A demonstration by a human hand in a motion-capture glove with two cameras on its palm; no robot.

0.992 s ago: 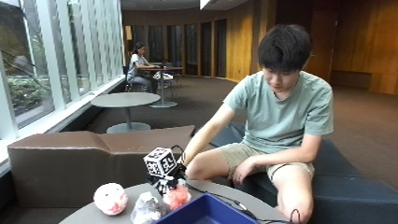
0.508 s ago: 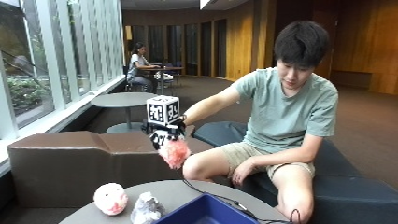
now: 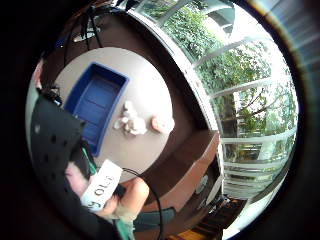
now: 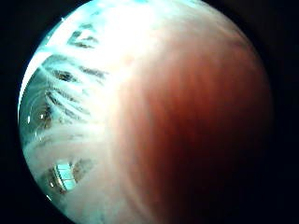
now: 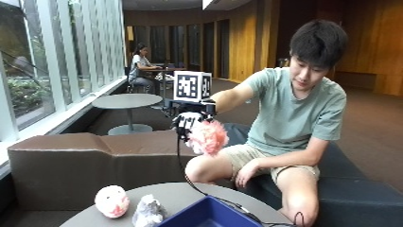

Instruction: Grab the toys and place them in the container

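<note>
The gloved right hand (image 5: pixel 189 122) is raised high over the round surface (image 5: pixel 182 196), fingers curled around a fluffy pink toy (image 5: pixel 207 137) that hangs below it, no long axis discernible. Two more toys, pink-white (image 5: pixel 112 201) and grey (image 5: pixel 148 211), rest upright beside the blue container (image 5: pixel 205 215).

Two toys (image 5: pixel 112 200) (image 5: pixel 148 211) sit side by side on the table (image 5: pixel 182 191), next to the container (image 5: pixel 211 215). The hand (image 5: pixel 189 120) holds a third toy (image 5: pixel 207 137) high above the table, before the seated person.
</note>
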